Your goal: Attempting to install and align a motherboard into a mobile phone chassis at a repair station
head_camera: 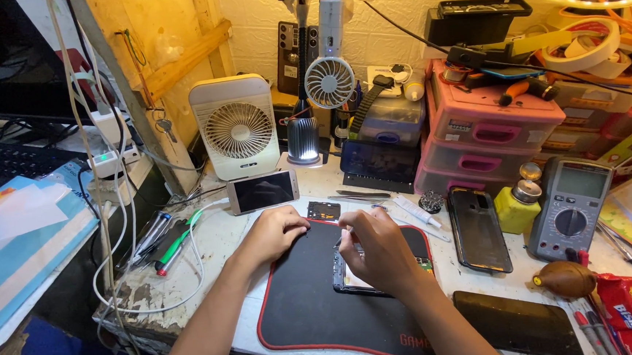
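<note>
The right hand (379, 250) pinches a tiny part over the opened phone (351, 274), light, thin and fragile, best held by its edges, while the left hand (275, 231) rests loosely curled, holding nothing, on the black mat (302, 302).

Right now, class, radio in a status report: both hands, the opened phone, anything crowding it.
Left hand flat on black mat. Right hand pinching over opened phone. Phone back cover alongside, apart.

An opened smartphone (359, 281), back cover off and innards exposed, lies flat on a black, red-edged mat (302, 302) at lower centre of the frame.
</note>
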